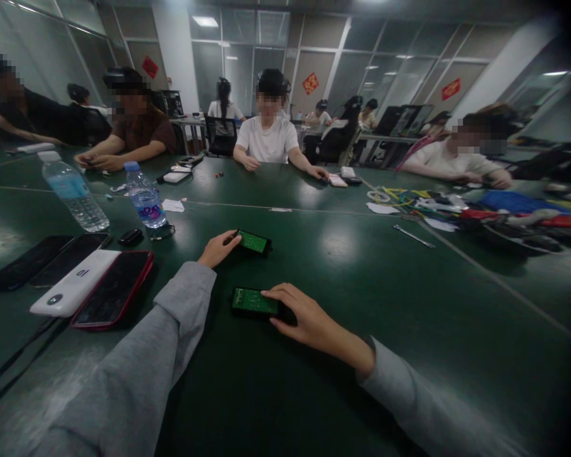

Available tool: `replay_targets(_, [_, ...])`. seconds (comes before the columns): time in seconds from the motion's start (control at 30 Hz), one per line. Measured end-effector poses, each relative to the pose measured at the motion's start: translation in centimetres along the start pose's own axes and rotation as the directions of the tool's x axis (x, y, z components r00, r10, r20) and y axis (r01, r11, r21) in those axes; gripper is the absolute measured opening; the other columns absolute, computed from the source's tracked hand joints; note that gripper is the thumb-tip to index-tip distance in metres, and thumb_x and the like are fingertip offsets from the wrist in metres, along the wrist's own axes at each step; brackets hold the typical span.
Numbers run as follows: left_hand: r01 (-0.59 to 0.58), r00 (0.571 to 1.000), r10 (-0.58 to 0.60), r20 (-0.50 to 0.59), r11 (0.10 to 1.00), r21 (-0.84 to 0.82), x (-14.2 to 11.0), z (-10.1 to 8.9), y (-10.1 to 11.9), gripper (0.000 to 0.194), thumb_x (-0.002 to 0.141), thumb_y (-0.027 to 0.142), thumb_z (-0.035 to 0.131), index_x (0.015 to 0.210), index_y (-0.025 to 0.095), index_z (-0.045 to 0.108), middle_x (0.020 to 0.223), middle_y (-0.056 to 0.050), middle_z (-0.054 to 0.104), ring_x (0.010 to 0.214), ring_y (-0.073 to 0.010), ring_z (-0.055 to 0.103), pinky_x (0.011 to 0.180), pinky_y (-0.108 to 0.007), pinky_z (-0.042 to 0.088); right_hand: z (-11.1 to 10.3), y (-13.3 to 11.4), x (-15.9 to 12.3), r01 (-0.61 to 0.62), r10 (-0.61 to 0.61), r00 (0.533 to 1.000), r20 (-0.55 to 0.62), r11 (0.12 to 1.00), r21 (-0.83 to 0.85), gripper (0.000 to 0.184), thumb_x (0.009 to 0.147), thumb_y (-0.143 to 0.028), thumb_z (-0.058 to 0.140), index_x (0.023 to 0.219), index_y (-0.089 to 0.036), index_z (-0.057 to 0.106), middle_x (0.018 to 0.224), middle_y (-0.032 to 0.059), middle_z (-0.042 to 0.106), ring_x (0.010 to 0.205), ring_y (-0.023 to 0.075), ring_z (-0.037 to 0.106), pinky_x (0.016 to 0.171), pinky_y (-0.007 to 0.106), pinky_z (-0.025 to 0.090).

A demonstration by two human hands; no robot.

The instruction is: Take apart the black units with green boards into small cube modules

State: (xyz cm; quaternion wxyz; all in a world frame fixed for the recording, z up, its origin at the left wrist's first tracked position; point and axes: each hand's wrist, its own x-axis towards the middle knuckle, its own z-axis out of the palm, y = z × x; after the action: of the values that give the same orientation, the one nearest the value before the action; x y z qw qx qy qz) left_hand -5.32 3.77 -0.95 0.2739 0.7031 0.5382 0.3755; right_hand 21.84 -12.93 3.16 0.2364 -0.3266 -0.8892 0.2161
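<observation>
Two small green circuit boards lie on the dark green table (352, 279). My left hand (217, 249) reaches forward and its fingertips touch the left end of the far circuit board (253, 242); the fingers are curled against it. My right hand (302, 317) rests on the right end of the near circuit board (253, 302), thumb and fingers wrapped round its edge. Both arms wear grey sleeves.
Left of my arms lie a red-cased phone (114, 290), a white power bank (75, 283) and dark phones (42, 257). Two water bottles (145, 197) stand behind them. Cables and tools (423, 203) clutter the right. Several other people sit around the table.
</observation>
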Motion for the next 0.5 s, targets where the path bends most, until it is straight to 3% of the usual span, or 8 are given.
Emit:
replay_targets(0.13, [-0.027,1.0,0.026,0.012,0.996,0.088,-0.2,0.0,0.1,0.055,0.088,0.057,0.048,0.128,0.022,0.06,0.123,-0.007,0.067,0.114,-0.0244,0.061,0.102,-0.038,0.044,-2.4,3.2,-4.2,-0.122,0.116,0.988,-0.099,0.991,-0.057,0.053,0.09,-0.03,0.06,0.141,-0.031,0.043,0.129,0.0087,0.053,0.116,0.0274,0.055,0.097,0.05,0.051])
replay_targets(0.27, [-0.036,0.999,0.039,-0.009,0.976,0.215,-0.3,0.3,0.0,0.06,0.091,0.059,0.041,0.133,0.02,0.056,0.13,-0.011,0.063,0.119,-0.0269,0.059,0.104,-0.042,0.042,-4.5,8.2,-6.4,-0.254,0.199,0.937,-0.286,0.952,-0.169,0.047,0.09,-0.034,0.057,0.135,-0.025,0.048,0.123,0.0112,0.056,0.113,0.0299,0.056,0.096,0.052,0.049])
replay_targets(0.37, [-0.051,0.997,0.064,-0.041,0.963,0.263,-0.2,0.5,-0.2,0.056,0.092,0.058,0.04,0.132,0.022,0.057,0.127,-0.01,0.065,0.116,-0.027,0.061,0.104,-0.042,0.042,-4.7,11.5,-4.8,-0.395,0.26,0.853,-0.453,0.888,-0.235,0.046,0.087,-0.037,0.056,0.129,-0.02,0.051,0.118,0.013,0.056,0.107,0.0308,0.057,0.093,0.051,0.05])
replay_targets(0.5, [-0.066,0.992,0.084,-0.099,0.983,0.17,0.0,0.3,-0.5,0.047,0.092,0.053,0.045,0.125,0.025,0.062,0.12,-0.006,0.069,0.108,-0.022,0.065,0.1,-0.037,0.046,-3.2,13.5,0.3,-0.569,0.323,0.698,-0.639,0.792,-0.22,0.046,0.085,-0.038,0.056,0.123,-0.014,0.052,0.116,0.0158,0.053,0.103,0.0329,0.057,0.086,0.05,0.053])
